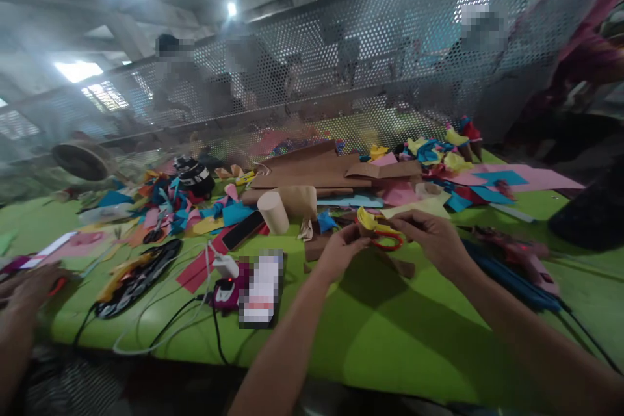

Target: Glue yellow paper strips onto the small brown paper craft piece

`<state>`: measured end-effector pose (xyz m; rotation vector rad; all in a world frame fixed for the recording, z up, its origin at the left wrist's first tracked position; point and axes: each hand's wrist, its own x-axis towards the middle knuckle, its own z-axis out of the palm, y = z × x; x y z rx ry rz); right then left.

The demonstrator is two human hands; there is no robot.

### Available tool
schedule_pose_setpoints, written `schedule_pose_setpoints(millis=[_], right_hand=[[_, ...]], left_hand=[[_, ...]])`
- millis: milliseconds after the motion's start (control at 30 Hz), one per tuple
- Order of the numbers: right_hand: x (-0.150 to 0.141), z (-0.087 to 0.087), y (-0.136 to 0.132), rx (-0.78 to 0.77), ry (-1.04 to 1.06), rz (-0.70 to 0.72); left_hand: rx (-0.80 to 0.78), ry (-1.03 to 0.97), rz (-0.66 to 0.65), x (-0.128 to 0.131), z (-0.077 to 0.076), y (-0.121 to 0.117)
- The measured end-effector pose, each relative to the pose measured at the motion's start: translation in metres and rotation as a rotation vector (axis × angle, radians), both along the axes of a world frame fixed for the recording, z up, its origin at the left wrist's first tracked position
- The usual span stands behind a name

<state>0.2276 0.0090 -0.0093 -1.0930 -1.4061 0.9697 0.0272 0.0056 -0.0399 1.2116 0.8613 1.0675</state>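
My left hand (341, 248) and my right hand (431, 237) meet over the green table (380, 331), just above its surface. Between them they hold a small paper piece: a curled yellow part (368, 220) on top and a red-orange loop (389, 242) below. The left hand's fingers pinch its left side. The right hand's fingers close on its right side, thumb on top. A brown scrap (402, 266) lies right under the hands.
Heaps of coloured paper scraps (170, 208) and brown card sheets (312, 172) cover the far half. A paper cylinder (273, 211) stands near a dark phone (242, 230). Cables and a charger (225, 266) lie at left, where another person's hand (29, 286) rests. A perforated metal screen (341, 65) backs the table.
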Motion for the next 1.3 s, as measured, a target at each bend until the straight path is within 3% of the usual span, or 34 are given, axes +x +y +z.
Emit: schedule_pose_setpoints(millis=[333,633,1100,1300], right_hand=[[0.005,0.002,0.004,-0.015,-0.081,-0.044],[0.010,-0.001,0.014,-0.019,-0.033,0.010],[0.015,0.003,0.011,0.000,-0.089,-0.077],[0.014,0.003,0.011,-0.021,0.008,-0.054]], left_hand=[[0.014,0.035,0.037,-0.006,-0.006,0.006],[-0.015,0.033,0.088,-0.012,-0.005,0.010],[-0.035,0.004,0.215,-0.017,-0.005,0.014],[-0.009,-0.008,0.231,-0.019,-0.007,0.015]])
